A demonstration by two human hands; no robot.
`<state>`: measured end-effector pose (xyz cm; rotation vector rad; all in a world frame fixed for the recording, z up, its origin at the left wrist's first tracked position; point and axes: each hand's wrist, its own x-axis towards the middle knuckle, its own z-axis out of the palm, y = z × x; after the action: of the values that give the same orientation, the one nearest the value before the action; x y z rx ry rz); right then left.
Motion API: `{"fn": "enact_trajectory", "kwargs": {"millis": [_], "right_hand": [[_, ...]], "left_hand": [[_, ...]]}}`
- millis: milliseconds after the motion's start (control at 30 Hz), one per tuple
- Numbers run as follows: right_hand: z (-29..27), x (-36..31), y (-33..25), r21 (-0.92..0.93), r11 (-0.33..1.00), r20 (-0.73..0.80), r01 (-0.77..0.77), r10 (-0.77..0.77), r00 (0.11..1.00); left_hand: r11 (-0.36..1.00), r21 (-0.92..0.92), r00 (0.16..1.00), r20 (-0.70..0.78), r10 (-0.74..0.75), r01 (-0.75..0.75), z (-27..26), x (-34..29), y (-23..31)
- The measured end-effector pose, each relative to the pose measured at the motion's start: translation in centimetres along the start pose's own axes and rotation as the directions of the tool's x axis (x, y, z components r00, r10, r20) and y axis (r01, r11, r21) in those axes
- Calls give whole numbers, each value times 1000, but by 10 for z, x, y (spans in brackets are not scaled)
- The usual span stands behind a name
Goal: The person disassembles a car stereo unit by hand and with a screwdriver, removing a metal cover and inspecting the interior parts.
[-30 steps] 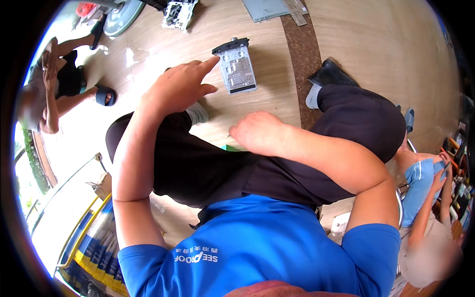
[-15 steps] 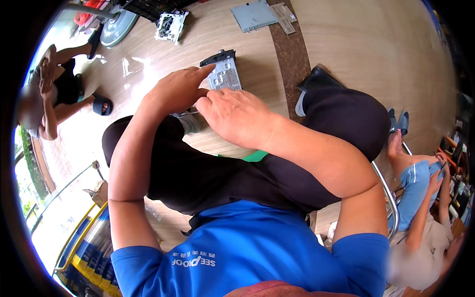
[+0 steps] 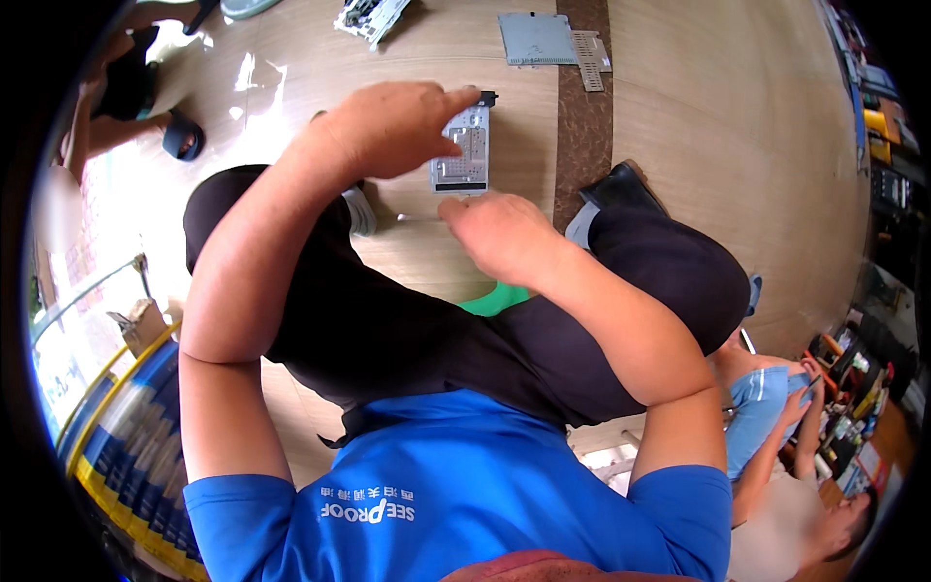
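A box-shaped electronic unit (image 3: pixel 463 160) with a silver perforated metal case and a black front lies on the floor beyond my knees. My left hand (image 3: pixel 393 128) is over its left side, index finger stretched toward the black front and thumb apart, over the case. Whether it touches the unit I cannot tell. My right hand (image 3: pixel 502 236) is just below the unit's near end, fingers pinched together. A thin pale rod (image 3: pixel 419 217) sticks out leftward from its fingertips; its handle, if any, is hidden in the hand.
A flat grey metal cover (image 3: pixel 536 39) and a slotted plate (image 3: pixel 590 60) lie at the far right; a white mechanism part (image 3: pixel 371 19) lies at the far left. Two people sit at the sides. A yellow-blue rack (image 3: pixel 126 436) stands at lower left.
My hands have separated: the right has drawn back toward me, while the left reaches over the unit's side. The near end of the unit now shows, and my view has shifted.
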<state>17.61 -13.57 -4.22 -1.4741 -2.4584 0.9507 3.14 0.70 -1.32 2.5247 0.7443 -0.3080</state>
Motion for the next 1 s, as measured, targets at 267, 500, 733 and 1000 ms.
{"fn": "enact_trajectory", "kwargs": {"millis": [267, 500, 733, 1000], "right_hand": [[62, 4, 88, 70, 909, 315, -411, 371, 874], [80, -68, 257, -342, 742, 316, -576, 668, 673], [62, -24, 319, -256, 690, 226, -677, 724, 652], [74, 79, 434, -2, 742, -37, -670, 670, 741]], "left_hand": [[996, -62, 976, -209, -68, 56, -40, -26, -20], [983, -178, 999, -14, -45, 42, -98, -50, -16], [981, -137, 989, -28, -145, 140, -91, -43, -36], [970, -139, 980, 63, -191, 198, -30, 13, -69]]}}
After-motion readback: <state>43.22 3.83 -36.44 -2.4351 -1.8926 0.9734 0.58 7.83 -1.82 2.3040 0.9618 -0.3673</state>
